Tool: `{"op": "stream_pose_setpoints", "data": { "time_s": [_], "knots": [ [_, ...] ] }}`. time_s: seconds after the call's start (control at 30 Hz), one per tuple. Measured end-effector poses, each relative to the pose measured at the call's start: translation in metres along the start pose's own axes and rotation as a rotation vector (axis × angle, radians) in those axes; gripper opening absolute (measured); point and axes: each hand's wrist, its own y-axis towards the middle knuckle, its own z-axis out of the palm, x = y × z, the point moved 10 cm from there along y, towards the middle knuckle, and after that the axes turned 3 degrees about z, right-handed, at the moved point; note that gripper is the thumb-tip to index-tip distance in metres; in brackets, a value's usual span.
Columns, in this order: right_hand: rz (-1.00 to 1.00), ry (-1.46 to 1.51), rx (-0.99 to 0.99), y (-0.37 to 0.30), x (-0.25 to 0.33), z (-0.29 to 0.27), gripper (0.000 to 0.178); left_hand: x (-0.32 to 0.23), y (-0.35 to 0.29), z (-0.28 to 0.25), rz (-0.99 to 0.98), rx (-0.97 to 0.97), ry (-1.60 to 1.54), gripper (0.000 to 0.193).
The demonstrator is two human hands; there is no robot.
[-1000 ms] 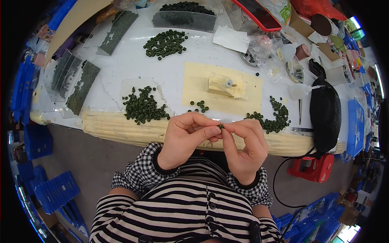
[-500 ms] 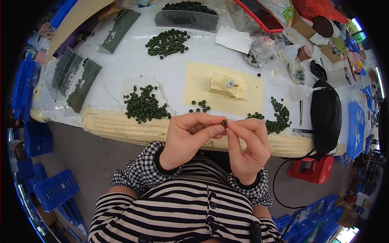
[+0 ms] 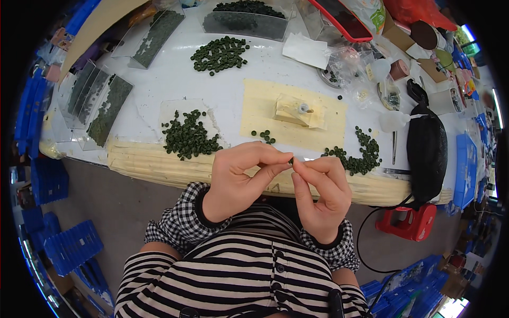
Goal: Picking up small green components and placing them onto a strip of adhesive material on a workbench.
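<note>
A tiny dark green round piece [image 3: 291, 161] is pinched at the fingertips where my two hands meet, above the table's front edge. My left hand [image 3: 233, 177] grips it with thumb and forefinger. Thumb and fingers of my right hand [image 3: 324, 193] are closed in, with the forefinger tip against the piece. Just beyond my left hand lie a few like pieces [image 3: 266, 139]. A heap of green pieces [image 3: 188, 137] sits to its left, and another scatter [image 3: 365, 153] lies beyond my right hand. Past both hands, a yellow block [image 3: 289, 112] with a small fitting on top rests on a yellow sheet [image 3: 260, 100].
Farther back are a heap of green pieces [image 3: 220, 54] and clear boxes [image 3: 244, 24] of them. More clear boxes [image 3: 108, 111] stand left. At right are a black pouch [image 3: 426, 153], tweezers [image 3: 394, 148] and a red-cased phone [image 3: 342, 20]. A red stool [image 3: 407, 221] stands below.
Both hands have shifted slightly left, and the pinched piece has turned, showing narrower and darker. My left hand now covers part of the small group of pieces beyond it.
</note>
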Motion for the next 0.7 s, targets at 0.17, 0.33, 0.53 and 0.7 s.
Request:
{"op": "stream_pose_setpoints", "data": {
  "time_s": [0.17, 0.33, 0.53, 0.7],
  "knots": [
    [-0.011, -0.026, 0.003, -0.001, 0.0, 0.0, 0.027, 0.018, -0.004, 0.003, -0.165, -0.002, -0.253, 0.018],
    [0.042, 0.081, -0.001, -0.002, -0.01, -0.003, 0.028, 0.021, -0.003, 0.004, -0.201, -0.021, -0.361, 0.017],
    [0.017, 0.065, 0.007, -0.002, -0.007, -0.003, 0.029, 0.022, -0.005, 0.004, -0.197, 0.0, -0.398, 0.017],
    [-0.021, 0.035, -0.03, -0.003, -0.003, -0.004, 0.031, 0.019, -0.004, 0.005, -0.188, -0.006, -0.391, 0.017]
  ]
}}
